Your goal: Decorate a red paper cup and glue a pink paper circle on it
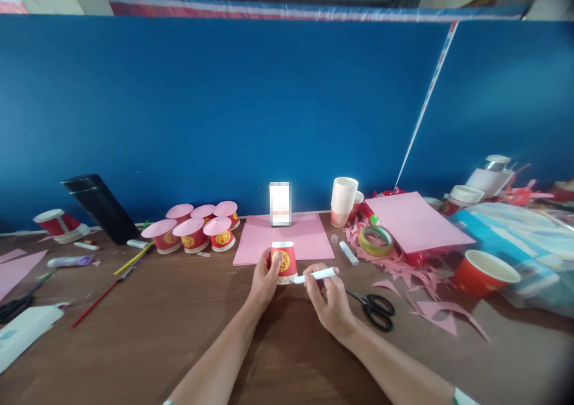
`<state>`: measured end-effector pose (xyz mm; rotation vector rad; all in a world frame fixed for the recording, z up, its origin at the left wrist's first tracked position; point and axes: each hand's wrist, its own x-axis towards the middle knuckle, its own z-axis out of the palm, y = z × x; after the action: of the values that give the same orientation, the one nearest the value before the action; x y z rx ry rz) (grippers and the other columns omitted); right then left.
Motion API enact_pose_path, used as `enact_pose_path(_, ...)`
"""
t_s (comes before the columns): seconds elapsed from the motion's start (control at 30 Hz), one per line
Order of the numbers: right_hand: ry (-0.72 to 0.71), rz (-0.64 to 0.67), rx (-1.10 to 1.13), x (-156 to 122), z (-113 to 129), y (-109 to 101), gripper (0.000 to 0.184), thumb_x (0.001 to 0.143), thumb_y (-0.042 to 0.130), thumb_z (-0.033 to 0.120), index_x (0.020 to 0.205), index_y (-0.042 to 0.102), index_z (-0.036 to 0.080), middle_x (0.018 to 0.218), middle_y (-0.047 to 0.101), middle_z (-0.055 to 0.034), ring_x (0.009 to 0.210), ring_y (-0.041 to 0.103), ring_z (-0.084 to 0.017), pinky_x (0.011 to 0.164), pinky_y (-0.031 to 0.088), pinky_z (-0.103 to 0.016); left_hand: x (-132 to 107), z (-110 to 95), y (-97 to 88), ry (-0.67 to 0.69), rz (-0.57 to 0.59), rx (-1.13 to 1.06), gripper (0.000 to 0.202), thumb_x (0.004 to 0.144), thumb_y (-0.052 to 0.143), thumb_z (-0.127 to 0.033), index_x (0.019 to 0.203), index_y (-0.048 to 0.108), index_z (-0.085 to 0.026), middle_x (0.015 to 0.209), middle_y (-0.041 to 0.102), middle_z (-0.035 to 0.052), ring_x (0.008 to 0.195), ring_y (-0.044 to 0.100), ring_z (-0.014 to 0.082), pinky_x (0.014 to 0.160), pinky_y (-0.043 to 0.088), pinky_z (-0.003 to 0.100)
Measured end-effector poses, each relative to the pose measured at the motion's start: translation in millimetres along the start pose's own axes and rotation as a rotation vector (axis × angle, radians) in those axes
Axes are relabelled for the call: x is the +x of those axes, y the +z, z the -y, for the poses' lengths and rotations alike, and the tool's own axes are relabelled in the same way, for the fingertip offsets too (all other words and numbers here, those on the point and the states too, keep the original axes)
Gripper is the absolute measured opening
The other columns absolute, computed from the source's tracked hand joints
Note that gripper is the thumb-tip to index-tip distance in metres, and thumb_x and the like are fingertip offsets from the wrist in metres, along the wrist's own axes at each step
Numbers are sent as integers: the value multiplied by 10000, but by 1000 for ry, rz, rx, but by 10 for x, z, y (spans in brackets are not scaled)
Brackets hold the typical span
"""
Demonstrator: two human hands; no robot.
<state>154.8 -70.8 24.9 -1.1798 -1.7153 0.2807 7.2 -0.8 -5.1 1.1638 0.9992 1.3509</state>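
My left hand (264,278) is wrapped round a red paper cup (289,262) with a round yellow emblem. The cup is held upside down, its wider white band at the bottom, where faint zigzag marks show. Between the fingers of my right hand (332,303) is a white marker (321,274), its tip at or very near the lower right edge of the cup; whether it touches, I cannot tell. Just beyond the cup lie sheets of pink paper (255,243). Black-handled scissors (379,312) rest to the right of my right hand.
Several red cups topped with pink paper discs (191,227) stand at left, near a black flask (101,207). At right are stacked paper cups (344,198), tape (375,240), pink scraps (421,273), an orange cup (479,276) and a plastic bag (533,249). A blue partition (269,94) stands behind.
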Motion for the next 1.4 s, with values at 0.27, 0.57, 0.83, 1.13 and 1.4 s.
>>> enact_pose_path(0.27,5,13,19,-3,-21,12,188,901,390,237,801,542,190,693,598,-28,658,538,-163,688,403,-271,-6,-8,5,10,7,9,375,754,565,-478,968,564,-170,798,637,29,689,589,148,665,465,267)
enact_pose_path(0.57,7,12,16,-3,-28,22,193,901,384,230,806,544,183,698,604,-32,679,547,-158,699,406,-264,2,1,1,18,11,18,377,759,558,-475,965,559,-161,792,625,30,687,582,146,657,464,261)
enact_pose_path(0.83,14,0,30,2,-44,32,160,887,410,207,800,541,181,684,594,-18,634,540,-146,680,401,-251,-20,-35,6,12,26,31,360,768,550,-467,955,547,-161,786,616,22,692,578,143,654,466,260)
enact_pose_path(1.13,3,1,49,-2,-54,35,140,883,413,192,809,531,184,693,586,-13,644,544,-144,687,406,-246,-25,-22,3,26,35,42,361,782,537,-459,984,542,-161,824,616,35,725,580,147,677,468,264)
enact_pose_path(1.4,1,-33,38,12,-56,31,137,885,420,201,808,533,182,697,583,-16,651,544,-145,688,413,-242,-33,-36,10,18,37,45,368,775,544,-462,988,538,-162,805,610,25,708,575,142,656,465,256)
